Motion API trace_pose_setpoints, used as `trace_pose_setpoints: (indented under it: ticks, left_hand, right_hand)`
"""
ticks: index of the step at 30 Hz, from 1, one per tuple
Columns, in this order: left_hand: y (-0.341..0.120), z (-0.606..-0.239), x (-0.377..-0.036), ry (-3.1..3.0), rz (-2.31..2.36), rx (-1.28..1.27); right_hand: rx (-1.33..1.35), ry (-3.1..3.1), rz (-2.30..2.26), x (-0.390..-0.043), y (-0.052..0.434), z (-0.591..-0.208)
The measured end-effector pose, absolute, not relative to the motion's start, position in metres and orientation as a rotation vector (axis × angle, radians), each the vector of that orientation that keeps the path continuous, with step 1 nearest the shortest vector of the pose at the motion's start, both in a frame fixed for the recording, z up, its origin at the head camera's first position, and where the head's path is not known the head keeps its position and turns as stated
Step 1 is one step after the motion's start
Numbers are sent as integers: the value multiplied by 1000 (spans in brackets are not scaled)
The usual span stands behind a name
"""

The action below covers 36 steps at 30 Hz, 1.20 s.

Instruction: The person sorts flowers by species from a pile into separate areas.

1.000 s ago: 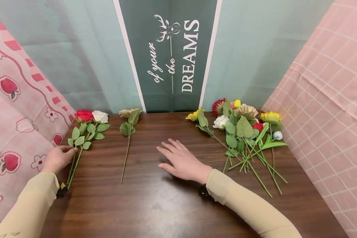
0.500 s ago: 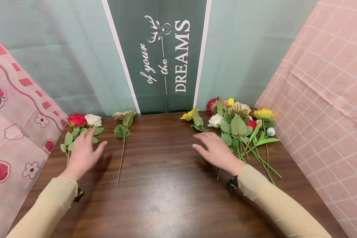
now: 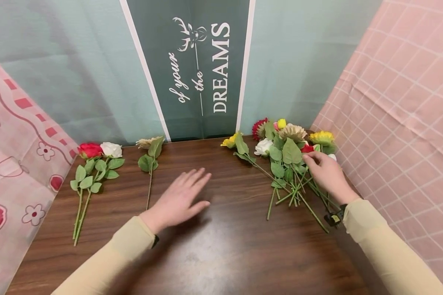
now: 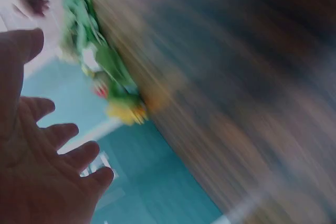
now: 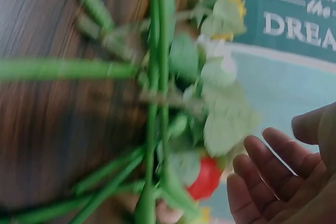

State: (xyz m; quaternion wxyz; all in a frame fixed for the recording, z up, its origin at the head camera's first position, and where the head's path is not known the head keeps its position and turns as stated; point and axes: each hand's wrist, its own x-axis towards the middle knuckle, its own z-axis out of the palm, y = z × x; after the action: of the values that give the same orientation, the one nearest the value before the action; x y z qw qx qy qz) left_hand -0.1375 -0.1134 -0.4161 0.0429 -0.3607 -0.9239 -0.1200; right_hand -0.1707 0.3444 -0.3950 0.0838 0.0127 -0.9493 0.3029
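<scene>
My left hand (image 3: 179,200) is over the middle of the table with its fingers spread, holding nothing. Partly behind it, a beige flower (image 3: 146,143) lies with its long stem pointing toward me. At the right, my right hand (image 3: 326,174) is at the edge of a heap of artificial flowers, close to a red flower (image 3: 307,148). Its thumb and fingers stand apart in the right wrist view, with nothing between them. The heap also has a white rose (image 3: 263,147), a yellow sunflower (image 3: 322,137) and crossing green stems (image 5: 157,77). Part of the heap is hidden behind my right hand.
A red rose (image 3: 90,150) and a white rose (image 3: 111,150) lie side by side at the far left. A yellow flower (image 3: 229,141) lies left of the heap. Cloth walls (image 3: 376,94) enclose the brown table (image 3: 221,246) at the back and sides.
My left hand has left the red and white roses at the left and moved right to mid-table. My right hand has moved from mid-table to the flower heap. The view has shifted slightly.
</scene>
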Motion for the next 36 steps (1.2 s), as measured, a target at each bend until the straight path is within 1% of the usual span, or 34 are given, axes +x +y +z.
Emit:
trace_pose_setpoints:
  ticks: [4, 7, 13, 18, 24, 30, 36]
  left_hand:
    - [-78, -420, -129, -2813, -306, -1248]
    - [-55, -424, -123, -2797, -268, -1335]
    - [-12, -435, -110, -2729, -225, -1456]
    - [15, -441, -101, -2682, -223, -1546]
    - [26, -443, -98, -2665, -265, -1580]
    - [22, -446, -104, -2668, -328, -1542]
    - [16, -445, -110, -2693, -392, -1490]
  right_hand:
    - [28, -2847, 873, -173, 361, -401]
    - [58, -2915, 870, -173, 365, -409]
    - [67, -3069, 939, -170, 359, -421]
    - [75, -3102, 963, -171, 354, -428]
    - [68, -3105, 1054, -170, 351, -429]
    - [3, -3037, 1140, -161, 350, -422]
    - [12, -2961, 1215, -154, 343, -412]
